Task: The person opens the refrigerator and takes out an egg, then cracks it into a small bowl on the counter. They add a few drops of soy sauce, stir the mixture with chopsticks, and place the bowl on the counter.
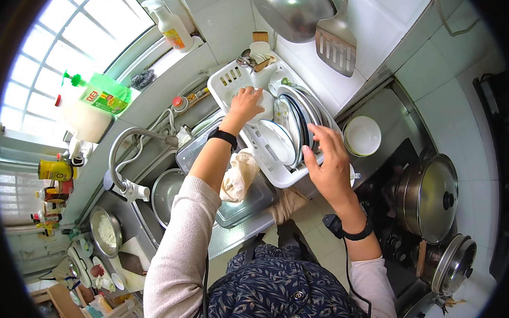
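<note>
My left hand (245, 107) reaches over the left part of a white plastic dish rack (285, 179), fingers stretched and slightly apart. It is right beside a white, rounded dish (264, 104); whether it touches that dish I cannot tell. My right hand (329, 155) is held above the rack's right edge, thumb and fingers apart, with nothing between them. Several plates stand on edge in the rack, among them a blue-rimmed white dish (278, 142) leaning at the front. At the back of the rack, spoons and other utensils (253, 59) stand in a holder.
A crumpled cream cloth (239, 175) lies on a clear lid or tray (235, 212) left of the rack. The faucet (118, 153) arches over the sink, where a metal bowl (166, 195) sits. White bowls (363, 136) stand right, by a lidded pot (429, 198) on the stove.
</note>
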`<state>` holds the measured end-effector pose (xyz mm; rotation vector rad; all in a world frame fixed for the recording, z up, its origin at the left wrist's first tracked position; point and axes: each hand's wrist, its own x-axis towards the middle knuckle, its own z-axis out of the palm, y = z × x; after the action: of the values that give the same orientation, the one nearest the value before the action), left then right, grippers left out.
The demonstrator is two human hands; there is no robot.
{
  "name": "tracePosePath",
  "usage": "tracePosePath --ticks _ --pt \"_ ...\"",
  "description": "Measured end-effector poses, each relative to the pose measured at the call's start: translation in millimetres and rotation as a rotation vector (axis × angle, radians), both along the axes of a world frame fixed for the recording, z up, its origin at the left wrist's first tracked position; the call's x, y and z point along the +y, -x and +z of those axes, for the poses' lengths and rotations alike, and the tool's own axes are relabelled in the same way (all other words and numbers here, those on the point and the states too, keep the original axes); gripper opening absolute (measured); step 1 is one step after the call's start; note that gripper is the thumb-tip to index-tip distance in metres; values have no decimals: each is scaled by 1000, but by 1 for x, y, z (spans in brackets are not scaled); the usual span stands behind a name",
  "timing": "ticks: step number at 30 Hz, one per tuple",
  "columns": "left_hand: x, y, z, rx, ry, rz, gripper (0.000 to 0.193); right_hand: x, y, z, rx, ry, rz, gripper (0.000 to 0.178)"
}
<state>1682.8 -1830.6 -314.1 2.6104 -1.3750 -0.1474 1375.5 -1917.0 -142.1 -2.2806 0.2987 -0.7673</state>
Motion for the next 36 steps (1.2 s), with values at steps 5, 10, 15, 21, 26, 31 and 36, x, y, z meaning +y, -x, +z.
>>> tracePosePath --ticks 5,10,15,21,26,31,36 --pt "4 -8 0 -138 47 -139 54 9 0 -13 46 0 -4 39" --pt "20 -7 -2 -241 147 -196 50 15 1 -25 96 -51 4 31" --pt "35 -17 12 -303 268 -206 49 27 -11 -33 113 -156 65 26" --pt "47 -34 36 -122 412 -52 49 31 -34 -53 178 -328 115 26" --pt "59 -41 46 0 534 93 50 22 -61 -78 185 -527 94 26" --pt "87 -41 68 795 953 359 52 10 -86 -74 125 -711 122 26" --pt "111 23 107 1540 1325 284 49 24 -103 -49 255 -819 168 47"
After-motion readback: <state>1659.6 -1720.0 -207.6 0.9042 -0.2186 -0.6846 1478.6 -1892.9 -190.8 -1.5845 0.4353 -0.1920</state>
